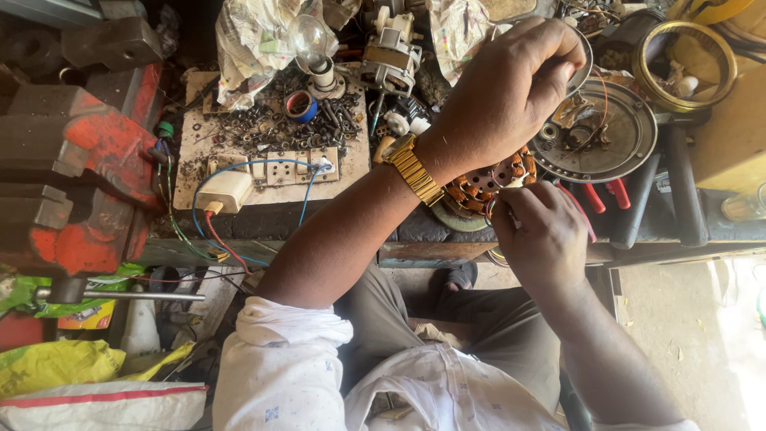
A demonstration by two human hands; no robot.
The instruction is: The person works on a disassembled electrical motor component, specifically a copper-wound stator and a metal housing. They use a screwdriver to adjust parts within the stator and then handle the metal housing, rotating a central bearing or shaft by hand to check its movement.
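A cluttered workbench [415, 231] holds one red vise [72, 175], one bulb [311, 40], one round metal cover [606, 136]. The left hand [503, 96] pinches thin copper wire [604, 100]; the right hand [542, 235] closes on the one copper-wound stator [491, 182] at the bench edge.

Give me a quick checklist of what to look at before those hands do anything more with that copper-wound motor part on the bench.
1. Motor winding resting flat on the bench: ok, it lies on the bench edge beneath both hands.
2. Left hand gripping firmly: ok, its fingers pinch something small, raised above the winding; what it is cannot be told.
3. Right hand in contact: ok, it is closed at the winding's near edge, thin wires at its fingers.
4. Thin wire free of snags: cannot tell, too fine.
5. Red-handled pliers within reach: ok, beside the right hand.
6. Round metal cover clear of the winding: ok, it sits just to the side.
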